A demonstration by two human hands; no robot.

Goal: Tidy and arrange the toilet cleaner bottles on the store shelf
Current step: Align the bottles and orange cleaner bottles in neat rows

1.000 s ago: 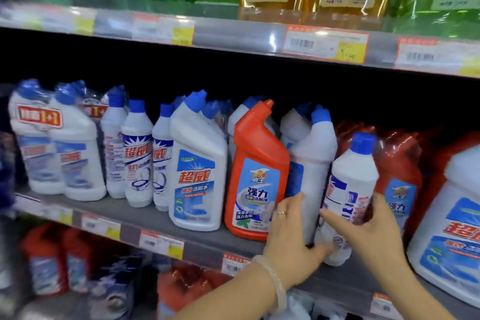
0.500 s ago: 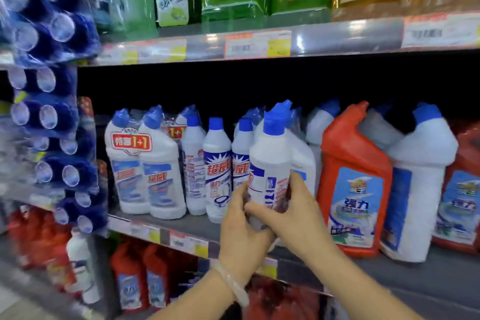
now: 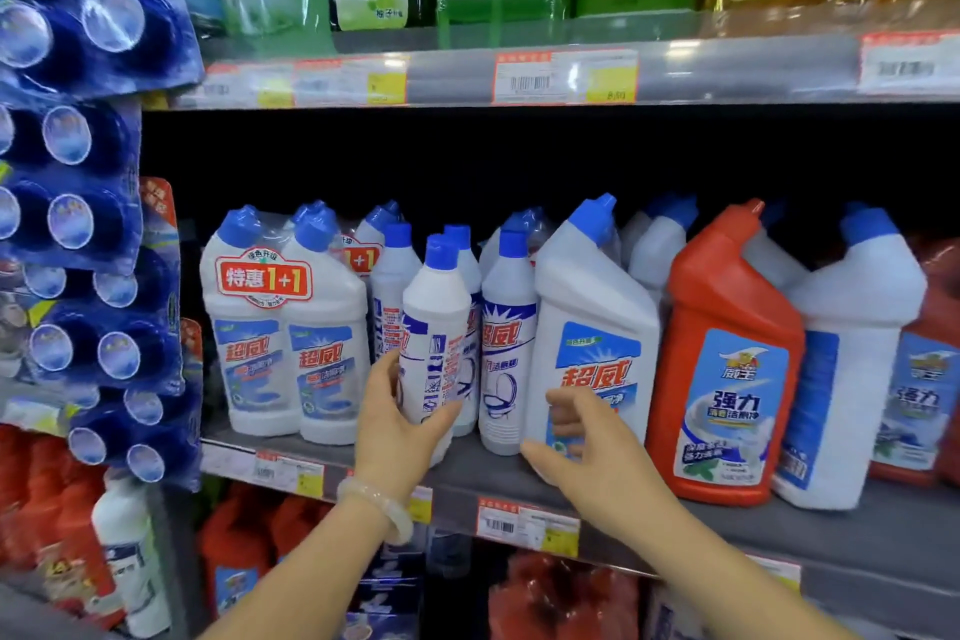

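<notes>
The left hand (image 3: 397, 424), with a pale bangle at the wrist, grasps a slim white plastic cleaner bottle with a blue cap (image 3: 435, 343) around its lower body, upright at the near edge of the grey metal shelf (image 3: 831, 530), in front of similar slim bottles (image 3: 506, 348). The right hand (image 3: 597, 457) is released, fingers spread, just in front of a large white angled-neck bottle with a blue label (image 3: 592, 322). To the right stands an orange angled-neck bottle (image 3: 727, 359); to the left, a shrink-wrapped twin pack of white bottles (image 3: 283, 327). Bottle contents cannot be seen.
</notes>
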